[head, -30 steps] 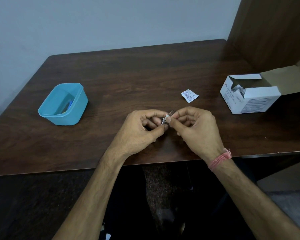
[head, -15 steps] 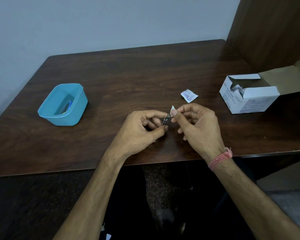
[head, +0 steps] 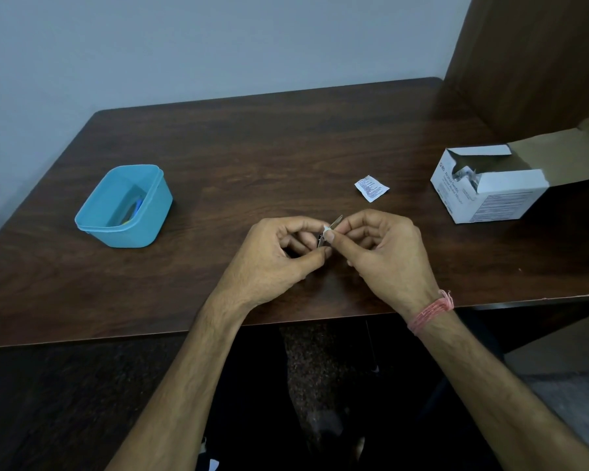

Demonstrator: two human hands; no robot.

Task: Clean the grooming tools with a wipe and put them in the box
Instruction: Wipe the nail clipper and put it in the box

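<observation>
Your two hands meet at frame center, just above the near edge of a dark wood desk (head: 252, 158). Your left hand (head: 272, 256) has thumb & fingers curled round a small metal grooming tool (head: 336, 222); its thin tip pokes up & right betw. the hands. Your right hand (head: 385, 253) pinches a small white wipe (head: 326, 229) against the tool w/ thumb & forefinger. A pink thread band (head: 430, 311) sits on the right wrist.

Left of center, a blue plastic box (head: 130, 229) stands open on the desk, well apart from the hands; blue & yellow items (head: 133, 212) lie inside, too small to ID. Right of center, above the hands, lies a torn white sachet (head: 371, 188). At the right edge sits a white cardboard carton (head: 490, 195), flap open, packets visible inside.
</observation>
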